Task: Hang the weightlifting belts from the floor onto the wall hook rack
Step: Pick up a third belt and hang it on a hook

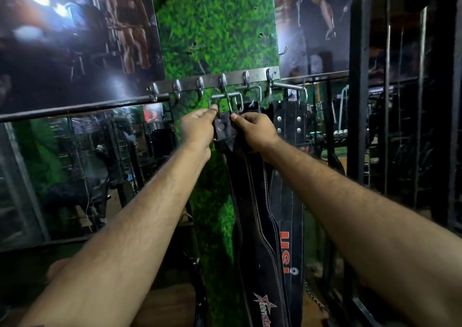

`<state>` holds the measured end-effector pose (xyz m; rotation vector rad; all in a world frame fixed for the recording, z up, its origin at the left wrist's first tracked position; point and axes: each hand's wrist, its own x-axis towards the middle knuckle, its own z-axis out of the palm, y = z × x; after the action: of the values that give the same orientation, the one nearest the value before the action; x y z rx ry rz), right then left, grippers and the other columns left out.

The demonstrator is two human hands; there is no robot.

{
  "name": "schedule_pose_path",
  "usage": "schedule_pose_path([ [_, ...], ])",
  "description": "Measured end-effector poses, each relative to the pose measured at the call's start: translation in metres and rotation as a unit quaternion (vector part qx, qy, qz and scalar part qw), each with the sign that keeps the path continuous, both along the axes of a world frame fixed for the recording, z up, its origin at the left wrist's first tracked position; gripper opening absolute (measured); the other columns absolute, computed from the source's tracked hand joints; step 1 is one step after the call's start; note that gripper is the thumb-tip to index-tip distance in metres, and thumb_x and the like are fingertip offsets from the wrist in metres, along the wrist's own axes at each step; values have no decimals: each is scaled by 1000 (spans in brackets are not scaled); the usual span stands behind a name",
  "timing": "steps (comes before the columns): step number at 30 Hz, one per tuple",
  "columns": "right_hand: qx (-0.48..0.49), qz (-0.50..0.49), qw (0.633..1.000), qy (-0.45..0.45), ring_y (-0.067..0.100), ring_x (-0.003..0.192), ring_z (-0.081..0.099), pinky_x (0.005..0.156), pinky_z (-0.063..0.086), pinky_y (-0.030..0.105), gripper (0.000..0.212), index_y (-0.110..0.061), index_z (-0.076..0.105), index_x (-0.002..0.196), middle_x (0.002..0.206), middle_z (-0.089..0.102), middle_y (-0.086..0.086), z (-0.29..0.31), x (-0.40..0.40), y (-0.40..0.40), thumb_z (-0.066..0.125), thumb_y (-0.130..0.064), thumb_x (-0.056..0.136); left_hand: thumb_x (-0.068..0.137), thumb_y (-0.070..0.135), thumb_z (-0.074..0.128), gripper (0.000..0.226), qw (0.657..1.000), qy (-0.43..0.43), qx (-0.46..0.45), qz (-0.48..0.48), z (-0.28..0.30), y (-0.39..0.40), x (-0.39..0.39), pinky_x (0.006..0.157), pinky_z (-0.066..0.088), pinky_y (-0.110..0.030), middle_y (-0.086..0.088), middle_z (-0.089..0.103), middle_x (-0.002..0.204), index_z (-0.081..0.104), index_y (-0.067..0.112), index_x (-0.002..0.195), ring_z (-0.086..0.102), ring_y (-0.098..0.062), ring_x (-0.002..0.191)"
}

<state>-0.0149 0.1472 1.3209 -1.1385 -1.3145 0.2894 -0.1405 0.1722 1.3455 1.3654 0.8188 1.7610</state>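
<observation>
Green grass-look panel [215, 27] running up wall centre. Bodybuilder posters flanking it, left [75, 39] & right [310, 22]. Mirror [75, 171] below left poster reflecting gym gear. Black machine frame [360, 101] standing at right.

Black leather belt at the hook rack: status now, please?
Left hand and right hand both pinch black leather belt top. Its steel buckle at metal hook rack, fourth hook. Two belts hang beside it.

Single head-worn view: aimed forward and slightly downward, set close to the wall hook rack [215, 83] at arm's reach.
</observation>
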Motion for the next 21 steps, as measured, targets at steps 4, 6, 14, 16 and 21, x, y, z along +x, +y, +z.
schedule_pose_path([
  [4,-22,-147,984,-93,31,90,70,72,50,32,47,-20,75,93,93,74,8,30,-7,-3,54,-62,93,92,27,72,28,1000,-9,-3,14,27,10,4,57,49,-24,1,67,66,66,18,66,61,-14,60],
  [6,-24,-192,976,-102,31,98,70,73,45,29,49,-20,74,109,104,74,9,42,-12,-2,53,-61,94,90,27,74,31,999,-26,-10,19,38,16,6,51,49,-24,-3,65,60,63,16,63,58,-15,51],
  [14,-80,-208,971,-88,31,107,68,75,44,30,46,-13,70,112,115,71,11,60,-20,12,60,-54,93,88,11,73,26,993,-84,-79,-21,51,32,16,56,59,-43,-11,64,61,58,7,68,59,-18,39],
  [16,-93,-207,970,-86,31,108,67,75,44,30,46,-13,69,113,116,71,11,58,-21,13,60,-53,93,89,8,72,25,991,-88,-88,-37,48,36,17,51,58,-40,-14,63,62,57,6,69,58,-18,35],
  [21,-88,-212,971,-66,32,110,67,81,47,32,47,-19,68,117,118,71,9,39,-26,10,56,-57,93,90,19,73,23,990,-79,-97,-71,39,44,12,55,60,-41,-13,69,66,62,7,73,67,-23,48],
])
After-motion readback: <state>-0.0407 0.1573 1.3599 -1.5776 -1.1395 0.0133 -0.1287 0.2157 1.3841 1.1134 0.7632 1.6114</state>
